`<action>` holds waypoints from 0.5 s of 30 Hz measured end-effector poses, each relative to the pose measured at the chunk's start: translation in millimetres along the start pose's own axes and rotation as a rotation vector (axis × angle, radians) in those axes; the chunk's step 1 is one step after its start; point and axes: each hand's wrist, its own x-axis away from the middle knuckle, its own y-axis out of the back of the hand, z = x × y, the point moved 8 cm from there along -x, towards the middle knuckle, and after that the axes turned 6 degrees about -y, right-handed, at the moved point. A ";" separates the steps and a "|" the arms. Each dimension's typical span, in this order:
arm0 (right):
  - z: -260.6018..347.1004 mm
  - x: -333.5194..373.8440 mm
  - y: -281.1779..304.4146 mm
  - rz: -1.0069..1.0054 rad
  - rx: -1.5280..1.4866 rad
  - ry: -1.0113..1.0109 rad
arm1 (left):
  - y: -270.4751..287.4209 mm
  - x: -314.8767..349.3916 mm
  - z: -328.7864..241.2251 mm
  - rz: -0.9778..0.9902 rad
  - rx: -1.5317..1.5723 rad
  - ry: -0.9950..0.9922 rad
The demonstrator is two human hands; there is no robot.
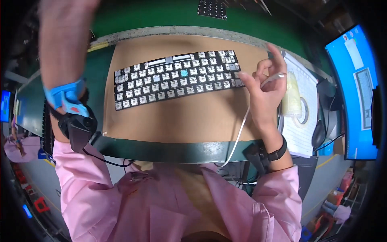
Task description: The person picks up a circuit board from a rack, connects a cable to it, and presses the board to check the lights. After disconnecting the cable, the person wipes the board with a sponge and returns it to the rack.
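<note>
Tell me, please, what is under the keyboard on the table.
Around the keyboard, a brown sheet shows on the green table, so the keyboard appears to rest on it. The keyboard's underside, the part of the sheet directly beneath, and anything between them are covered.

We see a black keyboard (pixel 177 79) with rows of square white switches, one teal, and a long bar along its far side. It lies slanted on a brown mat (pixel 161 125), right end farther from us. Our right hand (pixel 266 92) holds a white cable (pixel 243 124).
</note>
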 end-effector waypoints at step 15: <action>-35.3 -12.3 11.6 -0.180 -0.058 -0.433 | 66.5 188.1 17.1 -0.349 0.705 1.190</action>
